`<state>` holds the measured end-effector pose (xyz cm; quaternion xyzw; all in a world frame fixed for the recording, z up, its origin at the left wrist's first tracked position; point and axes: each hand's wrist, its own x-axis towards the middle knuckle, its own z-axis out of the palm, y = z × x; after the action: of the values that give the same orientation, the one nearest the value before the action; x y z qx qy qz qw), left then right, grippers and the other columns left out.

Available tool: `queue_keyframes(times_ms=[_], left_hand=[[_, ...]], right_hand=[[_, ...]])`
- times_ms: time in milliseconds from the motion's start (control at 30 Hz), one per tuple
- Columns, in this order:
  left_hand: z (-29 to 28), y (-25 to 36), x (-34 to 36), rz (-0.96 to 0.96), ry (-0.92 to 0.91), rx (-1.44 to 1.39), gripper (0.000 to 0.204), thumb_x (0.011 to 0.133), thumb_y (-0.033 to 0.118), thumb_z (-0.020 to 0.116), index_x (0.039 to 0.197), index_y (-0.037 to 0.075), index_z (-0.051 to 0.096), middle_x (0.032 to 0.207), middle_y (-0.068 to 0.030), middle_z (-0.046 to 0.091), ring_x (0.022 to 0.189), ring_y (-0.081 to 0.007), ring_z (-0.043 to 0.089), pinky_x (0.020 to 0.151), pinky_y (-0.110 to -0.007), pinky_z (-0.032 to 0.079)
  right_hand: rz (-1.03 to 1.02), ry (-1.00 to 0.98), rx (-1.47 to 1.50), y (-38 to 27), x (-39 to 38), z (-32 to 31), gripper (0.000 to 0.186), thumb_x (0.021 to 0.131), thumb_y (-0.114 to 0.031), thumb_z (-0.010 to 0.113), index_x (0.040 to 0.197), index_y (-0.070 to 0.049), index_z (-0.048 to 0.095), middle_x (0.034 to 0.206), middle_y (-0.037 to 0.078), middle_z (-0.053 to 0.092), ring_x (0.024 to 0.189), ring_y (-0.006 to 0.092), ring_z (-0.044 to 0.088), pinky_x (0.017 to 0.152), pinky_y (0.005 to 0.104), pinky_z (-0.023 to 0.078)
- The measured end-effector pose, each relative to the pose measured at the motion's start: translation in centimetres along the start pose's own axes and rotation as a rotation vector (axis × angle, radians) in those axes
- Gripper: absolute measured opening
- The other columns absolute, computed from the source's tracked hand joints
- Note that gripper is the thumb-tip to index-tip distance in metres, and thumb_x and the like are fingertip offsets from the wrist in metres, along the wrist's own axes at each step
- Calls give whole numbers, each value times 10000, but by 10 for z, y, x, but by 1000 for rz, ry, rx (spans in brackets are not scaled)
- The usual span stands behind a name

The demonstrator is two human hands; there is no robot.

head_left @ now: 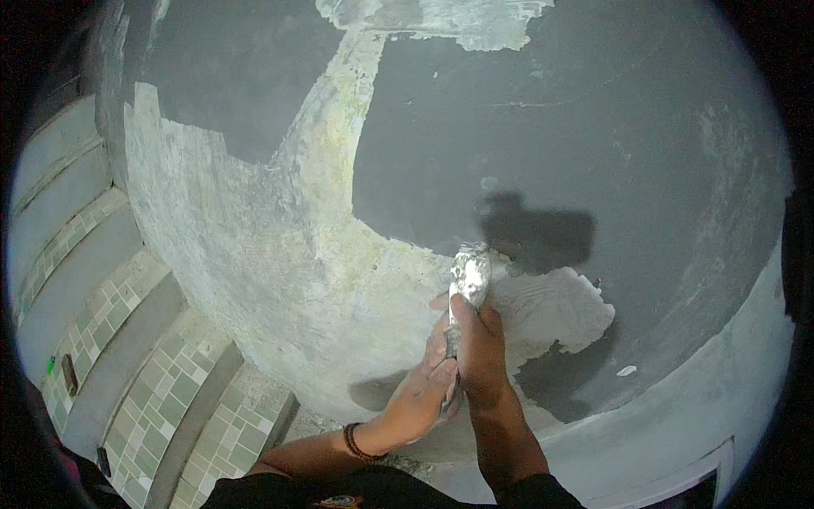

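Observation:
My right hand [480,343] is closed round a metal scraper [471,273], its thumb stretched up along the shiny blade. Lower down, my left hand [415,399] grips the handle end, fingers wrapped behind it. The handle is mostly hidden by both hands. The blade's tip meets the wall at the ragged lower edge of a dark grey paint layer [560,144]. Pale, yellowish bare wall [339,246] shows left of the blade and below its tip. A light bare patch [555,310] lies to the right of the blade.
Steps with green and white tiles [161,407] run down at the left. A small brown block [69,373] lies on one step. A pale band [678,433] and a frame corner [721,462] border the wall at lower right. Shadows fall on the wall beside my hands.

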<state>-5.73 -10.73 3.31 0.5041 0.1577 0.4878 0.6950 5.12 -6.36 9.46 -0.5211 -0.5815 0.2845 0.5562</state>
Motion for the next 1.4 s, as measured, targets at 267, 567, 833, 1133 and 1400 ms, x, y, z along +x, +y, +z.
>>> queue_keyframes(times_ms=[267,567,833,1133,1400], left_hand=[[-8,-4,5,115,14,217,515,1067,293,371,1460,-35,324,1236,-133,494,1114,-215,448,980,-324,339],[-11,-4,5,91,-72,205,693,1074,354,320,1585,95,-71,784,0,497,593,-76,422,501,-232,372],[-20,-26,16,383,-53,509,664,1066,296,303,1575,28,-30,1160,-121,566,823,-142,520,727,-297,465],[-17,-8,7,123,-59,301,567,1031,231,371,1505,-57,251,1566,-266,250,1472,-386,216,1197,-394,165],[-28,-18,-7,-183,-20,245,510,1045,253,401,1464,-33,347,1337,-218,462,1198,-295,466,1039,-351,359]], right_hand=[[109,32,105,-7,-2,1,305,982,-278,535,976,7,644,612,35,561,519,143,533,510,299,438],[-27,-6,-155,-7,-7,3,291,978,-214,465,961,-46,702,675,66,619,604,168,578,590,328,461],[143,-8,126,-2,-9,-3,274,981,-247,513,968,-16,659,623,30,563,522,130,526,505,306,431],[13,24,90,7,-5,-1,276,991,-265,528,991,-8,627,642,8,554,530,124,528,498,299,424],[-73,17,-105,23,-12,11,327,992,-301,535,962,8,641,636,17,550,551,140,533,540,308,433]])
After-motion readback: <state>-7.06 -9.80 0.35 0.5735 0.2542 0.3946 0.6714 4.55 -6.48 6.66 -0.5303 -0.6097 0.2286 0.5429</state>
